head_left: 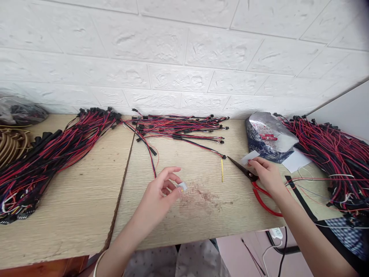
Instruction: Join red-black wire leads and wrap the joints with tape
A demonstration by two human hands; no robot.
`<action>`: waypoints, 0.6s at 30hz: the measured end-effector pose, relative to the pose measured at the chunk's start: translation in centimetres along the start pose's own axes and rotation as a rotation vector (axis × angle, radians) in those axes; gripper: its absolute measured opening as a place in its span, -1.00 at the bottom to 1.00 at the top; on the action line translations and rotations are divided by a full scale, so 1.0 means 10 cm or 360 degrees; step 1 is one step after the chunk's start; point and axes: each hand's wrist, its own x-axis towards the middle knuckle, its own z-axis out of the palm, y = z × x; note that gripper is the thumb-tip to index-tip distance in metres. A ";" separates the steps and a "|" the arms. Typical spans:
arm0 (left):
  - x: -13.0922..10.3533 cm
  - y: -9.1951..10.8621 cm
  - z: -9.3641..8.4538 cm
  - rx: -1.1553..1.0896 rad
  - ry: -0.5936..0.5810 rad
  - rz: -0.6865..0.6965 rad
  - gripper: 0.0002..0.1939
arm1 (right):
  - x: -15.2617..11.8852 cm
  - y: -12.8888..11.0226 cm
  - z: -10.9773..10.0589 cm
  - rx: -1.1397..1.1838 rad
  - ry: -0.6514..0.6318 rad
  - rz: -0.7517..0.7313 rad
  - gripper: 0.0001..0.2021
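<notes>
- The left hand pinched a small white piece, with a bit of yellow at it, between thumb and fingers; the other fingers were curled loosely.
- The right hand pinched a white slip between thumb and fingers, the slip sticking out to the left of the fingertips.
- The small white piece and the white slip were therefore each at a hand's fingertips, well apart from each other, above the table.
- Scissors with red handles lay just beneath the right hand, blades pointing away and to the left; whether the hand touched them could not be told.
- A thin yellow strip lay between the hands, near the scissors' tip.
- Beyond the strip, a loose row of red and black wires with black plugs ran along the foot of the white wall.
- Past the right hand stood an open patterned pouch with red sticks in it, and beside it a sheet of white paper.
- A black strip lay right of the scissors.
- Thick wire bundles lay at the far left and far right.
</notes>
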 end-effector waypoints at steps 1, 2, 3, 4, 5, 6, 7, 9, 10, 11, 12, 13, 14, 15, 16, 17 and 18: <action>0.00 0.00 0.00 -0.0001 0.0003 0.0000 -0.61 | 0.00 -0.01 -0.01 -0.0003 0.0035 0.0029 -0.77; -0.01 0.00 0.00 -0.0003 0.0007 0.0000 -0.61 | 0.00 -0.02 -0.03 0.0017 0.0051 0.0071 -0.79; -0.01 -0.01 0.00 -0.0006 0.0009 -0.0001 -0.61 | 0.00 -0.03 -0.04 0.0071 0.0049 0.0114 -0.80; -0.01 -0.01 0.00 -0.0010 0.0011 -0.0005 -0.61 | 0.00 -0.03 -0.06 0.0158 0.0063 0.0148 -0.83; -0.02 -0.02 0.00 -0.0014 0.0013 -0.0011 -0.60 | -0.01 -0.03 -0.08 0.0287 0.0074 0.0195 -0.85; -0.02 -0.03 0.00 -0.0018 0.0015 -0.0017 -0.60 | -0.01 -0.03 -0.10 0.0441 0.0081 0.0247 -0.84; -0.02 -0.04 0.00 -0.0022 0.0017 -0.0023 -0.60 | -0.02 -0.02 -0.12 0.0597 0.0078 0.0296 -0.81; -0.02 -0.05 -0.01 -0.0029 0.0023 -0.0034 -0.60 | -0.04 0.00 -0.18 0.0815 0.0029 0.0376 -0.76; -0.02 -0.06 -0.01 -0.0028 0.0028 -0.0036 -0.60 | -0.05 0.01 -0.22 0.0858 -0.0013 0.0397 -0.75; -0.02 -0.06 -0.01 -0.0027 0.0030 -0.0038 -0.59 | -0.07 0.03 -0.25 0.0863 -0.0061 0.0407 -0.75; -0.02 -0.06 -0.02 -0.0025 0.0032 -0.0041 -0.59 | -0.08 0.04 -0.29 0.0839 -0.0101 0.0415 -0.76; -0.02 -0.06 -0.02 -0.0022 0.0033 -0.0044 -0.59 | -0.09 0.06 -0.32 0.0797 -0.0132 0.0424 -0.77; -0.02 -0.05 -0.02 -0.0019 0.0032 -0.0046 -0.60 | -0.10 0.07 -0.34 0.0739 -0.0154 0.0435 -0.79; -0.02 -0.05 -0.02 -0.0017 0.0030 -0.0047 -0.60 | -0.10 0.08 -0.36 0.0661 -0.0170 0.0439 -0.80; -0.02 -0.04 -0.02 -0.0015 0.0026 -0.0046 -0.60 | -0.10 0.09 -0.38 0.0575 -0.0190 0.0437 -0.81; -0.02 -0.04 -0.01 -0.0014 0.0021 -0.0044 -0.60 | -0.10 0.10 -0.38 0.0499 -0.0208 0.0431 -0.83; -0.02 -0.03 -0.01 -0.0011 0.0018 -0.0040 -0.61 | -0.09 0.10 -0.38 0.0426 -0.0222 0.0417 -0.84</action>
